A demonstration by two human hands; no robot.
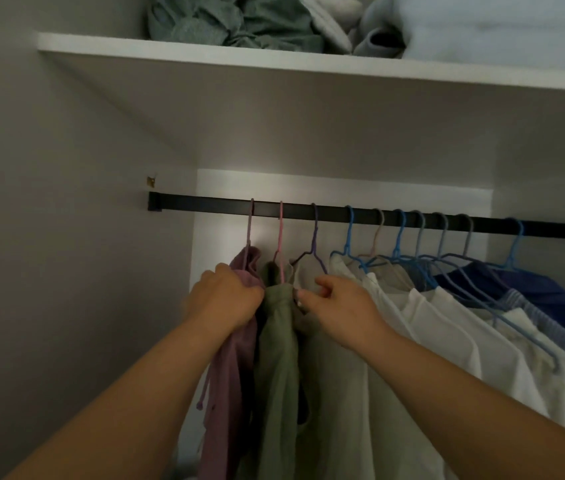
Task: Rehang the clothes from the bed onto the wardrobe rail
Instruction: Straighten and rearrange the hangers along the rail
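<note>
A black wardrobe rail [204,202] runs across the wardrobe with several hangers hooked on it. At its left end hang a mauve garment [229,368], then an olive green garment [279,358] on a pink hanger [281,233], then a pale beige garment [339,375] on a purple hanger [314,237]. My left hand [225,299] is closed on the mauve garment's shoulder, right against the green one. My right hand [339,303] pinches the fabric at the top of the beige garment beside the green one. The bed is out of view.
To the right hang white, cream, striped blue and dark blue clothes [464,323] on blue hangers. A white shelf [170,46] above holds crumpled green and pale fabrics. The grey side wall [66,237] stands to the left; the rail's left stretch carries nothing.
</note>
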